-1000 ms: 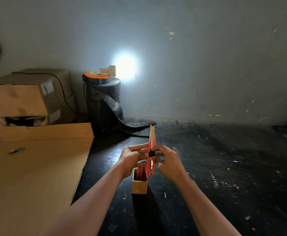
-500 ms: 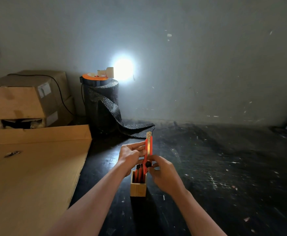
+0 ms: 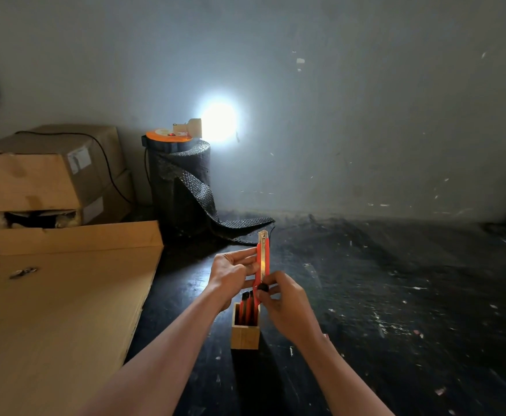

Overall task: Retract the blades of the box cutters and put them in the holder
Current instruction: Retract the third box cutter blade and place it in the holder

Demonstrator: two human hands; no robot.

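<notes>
Both hands grip a red cutter (image 3: 262,262) upright just above a wooden holder (image 3: 245,337) of cutters on a black table (image 3: 395,295), left hand (image 3: 230,273) pinching its body, right hand (image 3: 284,307) at its black knob.

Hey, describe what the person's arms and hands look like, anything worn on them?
Both forearms are bare as far as the picture shows them: no sleeves reach into view. The left hand and right hand wear no gloves. No watch, bracelet or ring can be seen, though the dim light and the hidden finger sides leave small items uncertain. No markings show.
</notes>
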